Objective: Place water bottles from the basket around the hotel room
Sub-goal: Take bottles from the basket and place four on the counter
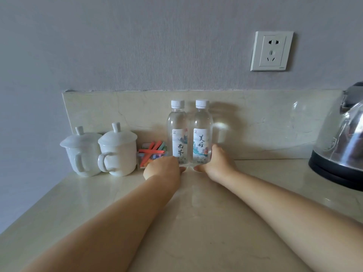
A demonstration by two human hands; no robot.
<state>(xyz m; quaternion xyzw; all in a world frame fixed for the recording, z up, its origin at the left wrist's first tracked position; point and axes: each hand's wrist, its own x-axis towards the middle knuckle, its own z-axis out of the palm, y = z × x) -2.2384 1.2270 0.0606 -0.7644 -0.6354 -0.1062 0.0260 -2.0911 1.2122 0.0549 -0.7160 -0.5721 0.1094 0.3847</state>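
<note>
Okay, two water bottles standing upright on the bench (196,222), side by side and touching, close to the stone back panel (255,114). Both are clear with white caps. The left bottle (177,132) has a white label reading "无界" in black brush characters. The right bottle (201,132) has a label reading "美好" in teal. There is a small logo at the top of each label and fine print at the bottom, both too small to read.

My left hand (163,169) holds the left bottle low at its base, thumb in front, fingers hidden behind. My right hand (218,165) wraps the base of the right bottle, fingers round its right side, thumb in front.

To the left are two white lidded cups (82,154) (117,152), handles facing me, and just beside the left bottle a clear holder of coloured packets (152,154), print unreadable. A steel kettle (341,142) on a black base sits at the right edge. A white wall socket (272,51) is above, with tiny unreadable branding in its corner.
</note>
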